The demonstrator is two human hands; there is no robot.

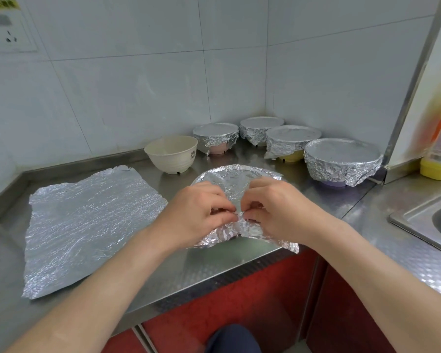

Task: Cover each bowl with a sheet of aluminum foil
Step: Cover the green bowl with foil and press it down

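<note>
1. As your left hand (196, 210) and right hand (278, 210) pinch the foil sheet (229, 179) between them, its near edge gathers, likely to grip the rim.
2. Beyond your left hand, the bare bowl (172, 154) waits; the spare sheet (87, 225) lies ready left of that hand.

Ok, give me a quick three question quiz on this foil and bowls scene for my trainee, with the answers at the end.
1. True or false: the cream bowl is already covered.
2. How many wrapped bowls stand at the back? A two, B four, C six.
3. Fill in: the left hand and right hand pinch the front foil, while the spare sheet lies flat on the person's ___ side.
Key: 1 false; 2 B; 3 left.
</note>
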